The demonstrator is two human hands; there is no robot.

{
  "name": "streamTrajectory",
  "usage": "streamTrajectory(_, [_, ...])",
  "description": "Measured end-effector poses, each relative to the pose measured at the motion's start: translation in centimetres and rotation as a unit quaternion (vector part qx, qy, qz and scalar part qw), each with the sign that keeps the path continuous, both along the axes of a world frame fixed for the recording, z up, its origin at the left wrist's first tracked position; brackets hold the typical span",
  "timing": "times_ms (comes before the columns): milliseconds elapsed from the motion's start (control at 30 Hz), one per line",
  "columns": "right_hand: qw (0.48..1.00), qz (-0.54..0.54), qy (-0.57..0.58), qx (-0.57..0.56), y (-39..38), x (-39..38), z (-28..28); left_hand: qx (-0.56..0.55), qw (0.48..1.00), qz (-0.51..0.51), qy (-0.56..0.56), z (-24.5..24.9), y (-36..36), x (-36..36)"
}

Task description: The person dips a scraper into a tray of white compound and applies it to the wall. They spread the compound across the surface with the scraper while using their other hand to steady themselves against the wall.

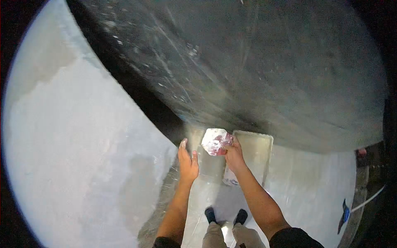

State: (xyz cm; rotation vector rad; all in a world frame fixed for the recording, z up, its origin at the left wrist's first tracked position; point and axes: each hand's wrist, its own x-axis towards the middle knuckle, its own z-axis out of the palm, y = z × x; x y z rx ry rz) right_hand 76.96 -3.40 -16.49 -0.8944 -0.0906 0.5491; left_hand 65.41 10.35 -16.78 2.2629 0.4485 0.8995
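Observation:
My right hand [235,156] grips a flat, roughly rounded reddish piece smeared with white [215,142] by its right edge. I cannot make out what kind of thing it is. Its whitened face points up toward me. To the left of it, my left hand [188,164] is raised with thumb and fingers apart, holding nothing. White residue marks its fingertips. Below and behind my right hand, a shallow pale rectangular tray [258,155] lies on the floor. A small pale lump [230,177] sits by the tray's lower left corner, partly hidden by my forearm.
A large dark, scuffed surface [264,70] spans the top of the view. A broad whitish surface with grey damp-looking patches [91,136] fills the left. My feet [225,215] stand on pale tiled floor. A blue-headed tool with a white pole [345,215] lies at the right.

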Motion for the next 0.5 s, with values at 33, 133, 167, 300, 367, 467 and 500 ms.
streamTrajectory(33, [0.999,0.025,-0.023,0.015,0.8,-0.2,1.4,0.022,1.000,0.007,-0.016,2.1,0.4,-0.9])
streamTrajectory(133, [0.993,0.094,-0.055,0.047,2.9,-2.5,5.6,0.062,0.996,0.045,-0.049,7.5,1.7,-4.4])
streamTrajectory(167, [0.992,0.102,-0.055,0.052,4.1,-3.6,7.2,0.095,0.993,0.055,-0.052,9.2,2.7,-5.7])
streamTrajectory(300, [0.978,0.170,-0.048,0.109,4.3,-8.3,12.7,0.217,0.967,0.124,-0.052,14.7,2.4,-10.7])
streamTrajectory(367, [0.971,0.196,-0.060,0.123,9.2,-10.7,15.0,0.251,0.956,0.142,-0.049,18.0,6.7,-13.5])
streamTrajectory(467, [0.962,0.215,-0.049,0.162,9.0,-15.5,18.2,0.313,0.930,0.187,-0.039,21.5,5.1,-18.7])
streamTrajectory(500, [0.957,0.228,-0.055,0.169,9.1,-16.7,19.0,0.321,0.925,0.201,-0.043,22.5,4.7,-20.2])
